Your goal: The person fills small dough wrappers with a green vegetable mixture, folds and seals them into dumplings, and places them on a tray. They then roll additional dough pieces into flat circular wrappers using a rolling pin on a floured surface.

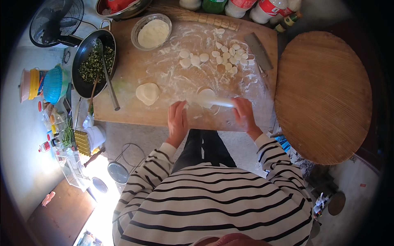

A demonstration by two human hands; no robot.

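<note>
My right hand grips one end of a pale rolling pin, which is blurred by motion. At its other end my left hand is closed, and the pin's tip there is hard to make out. Under the pin lies a thin dough round, partly covered by it. Left of my left hand rests a pile of rolled dough wrappers. Farther back on the floured wooden board are several flattened dough pieces and, to their right, many small dough lumps.
A pan of chopped green filling with a metal spatula overlaps the board's left edge. Behind stand a bowl of flour, a straw brush and bottles. A flat metal blade and a round wooden lid are right.
</note>
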